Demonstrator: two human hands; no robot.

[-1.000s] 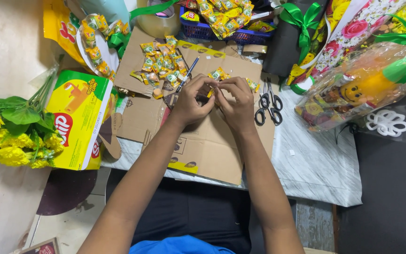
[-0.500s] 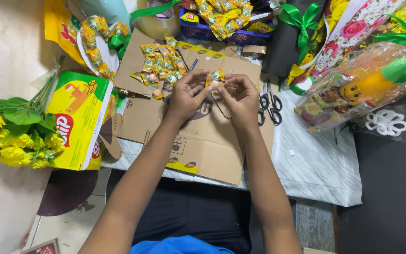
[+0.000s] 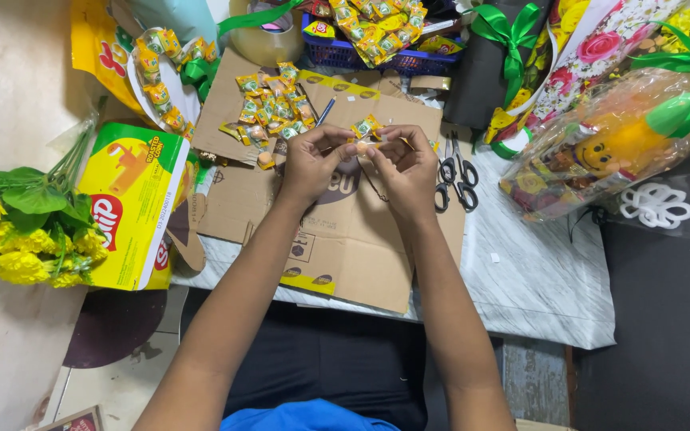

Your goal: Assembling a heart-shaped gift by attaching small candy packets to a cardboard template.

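Just green-yellow candy pkt (image 3: pixel 366 126) btwn fingers (image 3: pixel 343 144)

We see a small green and yellow candy wrapper (image 3: pixel 366 126) between our hands, and a heap of wrapped candies (image 3: pixel 271 108) in the same green, yellow and orange. The flattened cardboard (image 3: pixel 361 239) is plain brown with a yellow printed strip. The scissors (image 3: pixel 455 179) are black. The table cover (image 3: pixel 521 279) is grey-white, marbled. The basket (image 3: pixel 393 57) is blue, the ribbon bow (image 3: pixel 507 30) bright green, the artificial flowers (image 3: pixel 9 239) yellow with green leaves.
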